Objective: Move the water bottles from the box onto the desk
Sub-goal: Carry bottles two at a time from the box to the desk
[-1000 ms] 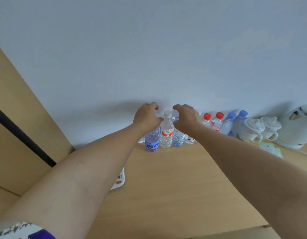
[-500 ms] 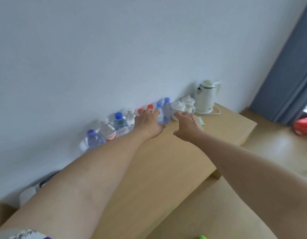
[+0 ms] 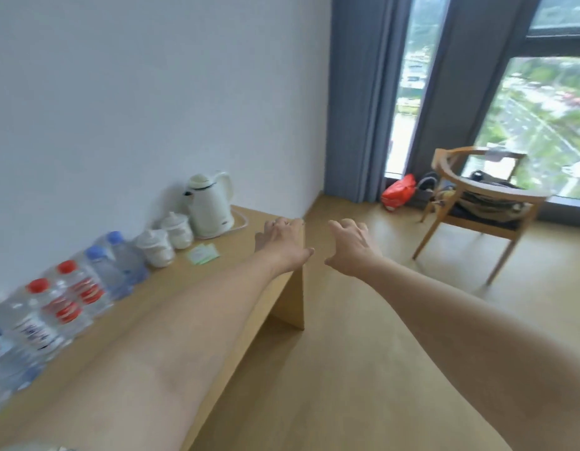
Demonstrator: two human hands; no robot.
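Several water bottles stand in a row along the wall on the wooden desk [image 3: 236, 236], among them a red-capped bottle [image 3: 75, 288] and a blue-capped bottle [image 3: 122, 252]. My left hand [image 3: 283, 239] hovers over the desk's right end, fingers loosely curled, holding nothing. My right hand [image 3: 352, 247] is stretched out beyond the desk, above the floor, also with nothing in it. Both hands are well to the right of the bottles. No box shows in this view.
A white kettle [image 3: 210, 203] and two white lidded cups [image 3: 166, 239] stand on the desk past the bottles, with a small green card [image 3: 202, 253] beside them. A wooden chair [image 3: 477, 203] and a red bag [image 3: 399, 190] sit by the window and grey curtains.
Both hands have come off the bottles and swung right with my view, away from the wall. The bottles stay on the desk, now at the left edge of the view.
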